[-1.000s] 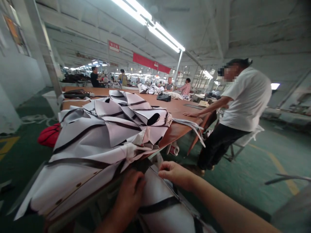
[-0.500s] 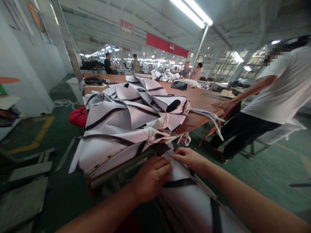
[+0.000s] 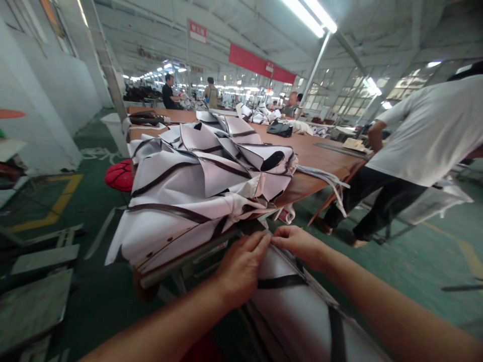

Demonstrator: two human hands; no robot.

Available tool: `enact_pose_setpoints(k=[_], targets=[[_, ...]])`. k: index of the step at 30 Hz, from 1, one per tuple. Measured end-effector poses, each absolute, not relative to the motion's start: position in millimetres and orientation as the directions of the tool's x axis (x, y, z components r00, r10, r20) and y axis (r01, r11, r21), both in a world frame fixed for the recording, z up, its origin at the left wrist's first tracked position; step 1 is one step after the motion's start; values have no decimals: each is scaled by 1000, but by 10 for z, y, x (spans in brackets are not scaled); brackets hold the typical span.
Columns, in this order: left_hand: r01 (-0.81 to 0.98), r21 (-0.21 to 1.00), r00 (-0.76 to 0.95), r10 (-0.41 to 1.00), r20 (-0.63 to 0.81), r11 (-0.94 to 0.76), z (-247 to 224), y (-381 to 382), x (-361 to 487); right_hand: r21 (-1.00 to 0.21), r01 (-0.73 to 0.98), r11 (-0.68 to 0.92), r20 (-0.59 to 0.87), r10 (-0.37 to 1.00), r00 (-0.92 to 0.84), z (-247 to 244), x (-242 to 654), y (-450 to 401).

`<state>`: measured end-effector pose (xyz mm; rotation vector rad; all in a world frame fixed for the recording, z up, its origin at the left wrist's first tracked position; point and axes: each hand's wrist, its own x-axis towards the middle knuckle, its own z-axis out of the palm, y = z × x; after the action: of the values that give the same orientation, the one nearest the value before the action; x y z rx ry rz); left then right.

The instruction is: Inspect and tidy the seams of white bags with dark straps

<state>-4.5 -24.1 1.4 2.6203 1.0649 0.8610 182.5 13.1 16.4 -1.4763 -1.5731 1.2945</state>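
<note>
A long white sheet-like panel with black strips (image 3: 290, 311) stretches from the bottom of the view up to my hands. My left hand (image 3: 243, 264) lies over its far end, fingers close together and bent around the edge. Right beside it, my right hand (image 3: 296, 244) pinches the same end between thumb and fingers. The two hands nearly touch at the fingertips. What lies under the left fingers is hidden. Just beyond them, a heap of similar white panels with dark strips (image 3: 177, 201) covers the near left part of the brown table (image 3: 317, 151).
At the right a person in a white shirt (image 3: 426, 125) leans beside the table. A red round object (image 3: 118, 176) sits left of the heap. White straps (image 3: 324, 176) hang over the table's right edge. A black pouch-like item (image 3: 279, 129) lies farther back.
My left hand has shifted slightly up and right, closer to the right hand. The person in the white shirt has drawn an arm back from the table and moved right.
</note>
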Motion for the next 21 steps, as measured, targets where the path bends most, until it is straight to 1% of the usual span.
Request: enact_pose_setpoints(k=[5, 8, 10, 14, 18, 21], targets=[[623, 334, 594, 706, 387, -707, -7, -202, -27, -909, 397, -125, -208, 963, -173, 220, 1807, 123], [605, 333, 606, 690, 396, -723, -18, -209, -57, -893, 425, -147, -235, 958, -164, 266, 1782, 127], [589, 344, 608, 681, 408, -731, -44, -211, -82, -868, 474, -148, -247, 957, -155, 296, 1765, 135], [552, 395, 606, 679, 414, -734, -97, -212, -119, -796, 590, -135, -278, 948, -158, 328, 1741, 160], [529, 443, 585, 689, 428, -724, -123, -215, -124, -708, 706, -37, -201, 968, -152, 324, 1709, 180], [519, 469, 560, 698, 445, -715, -142, -218, -113, -611, 791, -32, -192, 975, -110, 345, 1658, 185]])
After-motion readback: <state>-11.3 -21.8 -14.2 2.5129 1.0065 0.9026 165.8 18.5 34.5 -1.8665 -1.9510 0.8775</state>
